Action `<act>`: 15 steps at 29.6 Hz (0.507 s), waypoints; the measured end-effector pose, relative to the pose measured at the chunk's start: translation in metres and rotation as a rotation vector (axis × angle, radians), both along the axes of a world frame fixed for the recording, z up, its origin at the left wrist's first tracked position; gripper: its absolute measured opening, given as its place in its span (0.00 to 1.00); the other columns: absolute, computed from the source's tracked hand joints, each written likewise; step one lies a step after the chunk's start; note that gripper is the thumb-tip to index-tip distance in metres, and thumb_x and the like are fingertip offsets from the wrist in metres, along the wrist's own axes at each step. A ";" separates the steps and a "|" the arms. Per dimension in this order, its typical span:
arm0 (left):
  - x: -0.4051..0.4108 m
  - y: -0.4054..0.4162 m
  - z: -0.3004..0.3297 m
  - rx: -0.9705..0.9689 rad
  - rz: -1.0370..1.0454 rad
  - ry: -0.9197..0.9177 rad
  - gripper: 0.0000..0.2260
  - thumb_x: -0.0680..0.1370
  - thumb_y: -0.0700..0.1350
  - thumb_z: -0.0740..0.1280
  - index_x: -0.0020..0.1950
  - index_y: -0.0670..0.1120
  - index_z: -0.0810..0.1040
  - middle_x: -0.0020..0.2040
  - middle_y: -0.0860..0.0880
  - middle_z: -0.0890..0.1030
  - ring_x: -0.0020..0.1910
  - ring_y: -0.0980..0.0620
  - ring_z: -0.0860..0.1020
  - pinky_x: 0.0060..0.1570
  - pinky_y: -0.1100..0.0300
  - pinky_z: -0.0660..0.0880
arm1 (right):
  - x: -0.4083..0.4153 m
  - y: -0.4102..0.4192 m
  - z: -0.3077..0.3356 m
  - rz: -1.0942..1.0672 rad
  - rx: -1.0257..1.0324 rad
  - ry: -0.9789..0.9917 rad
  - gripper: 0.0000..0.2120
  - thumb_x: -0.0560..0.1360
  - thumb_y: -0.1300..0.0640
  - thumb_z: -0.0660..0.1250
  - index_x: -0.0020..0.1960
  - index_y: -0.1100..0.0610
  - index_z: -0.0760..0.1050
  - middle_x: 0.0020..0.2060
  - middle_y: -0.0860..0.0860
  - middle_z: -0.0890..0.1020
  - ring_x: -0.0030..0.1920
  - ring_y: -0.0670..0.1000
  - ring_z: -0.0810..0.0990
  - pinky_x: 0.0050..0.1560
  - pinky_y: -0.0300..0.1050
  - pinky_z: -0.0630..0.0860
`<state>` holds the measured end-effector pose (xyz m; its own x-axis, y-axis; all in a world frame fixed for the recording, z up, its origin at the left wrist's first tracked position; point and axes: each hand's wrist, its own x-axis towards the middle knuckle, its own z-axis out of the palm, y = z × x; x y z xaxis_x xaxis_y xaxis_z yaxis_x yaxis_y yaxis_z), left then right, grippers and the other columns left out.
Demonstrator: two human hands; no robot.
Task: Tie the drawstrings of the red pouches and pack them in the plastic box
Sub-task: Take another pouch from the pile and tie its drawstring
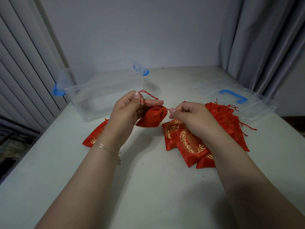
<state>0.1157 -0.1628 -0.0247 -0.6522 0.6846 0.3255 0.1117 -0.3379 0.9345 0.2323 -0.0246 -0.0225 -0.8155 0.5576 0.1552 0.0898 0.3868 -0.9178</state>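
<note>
Clear plastic box [92,100] is sitting apparently unfilled at left as the left hand [127,109] and right hand [188,116] are pinching the drawstrings [149,96] of one raised red pouch [151,117]; a pile of pouches [219,123] is waiting at right.

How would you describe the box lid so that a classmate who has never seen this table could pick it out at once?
Start at the white table and look to its far right corner, beside the grey curtain. Behind the pile of red pouches lies the lid, flat and clear. Unlike the deep plastic box at far left, it is shallow and carries one blue handle on top.
</note>
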 end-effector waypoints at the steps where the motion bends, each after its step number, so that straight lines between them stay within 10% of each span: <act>1: 0.000 0.000 0.000 0.026 -0.045 -0.021 0.14 0.83 0.45 0.52 0.40 0.44 0.67 0.44 0.43 0.85 0.49 0.45 0.83 0.51 0.55 0.78 | 0.001 -0.001 0.000 0.024 -0.035 -0.008 0.10 0.76 0.56 0.67 0.38 0.60 0.79 0.27 0.42 0.79 0.25 0.34 0.74 0.26 0.25 0.66; 5: -0.003 -0.001 -0.001 0.014 -0.022 -0.001 0.13 0.82 0.43 0.56 0.39 0.42 0.70 0.33 0.48 0.80 0.38 0.47 0.82 0.46 0.58 0.77 | 0.002 -0.004 -0.001 0.082 -0.078 -0.063 0.10 0.76 0.57 0.67 0.39 0.62 0.78 0.14 0.40 0.67 0.17 0.40 0.67 0.19 0.28 0.61; 15: -0.004 -0.004 -0.005 -0.516 0.030 0.154 0.13 0.80 0.42 0.63 0.36 0.41 0.76 0.29 0.52 0.79 0.29 0.56 0.76 0.33 0.66 0.73 | -0.003 -0.009 -0.003 0.135 0.055 0.138 0.10 0.78 0.56 0.63 0.41 0.59 0.77 0.21 0.41 0.70 0.24 0.40 0.66 0.28 0.30 0.62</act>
<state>0.1122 -0.1666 -0.0293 -0.6449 0.7629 0.0453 0.2634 0.1662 0.9503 0.2294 -0.0339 -0.0256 -0.8511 0.4324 0.2979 -0.0913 0.4368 -0.8949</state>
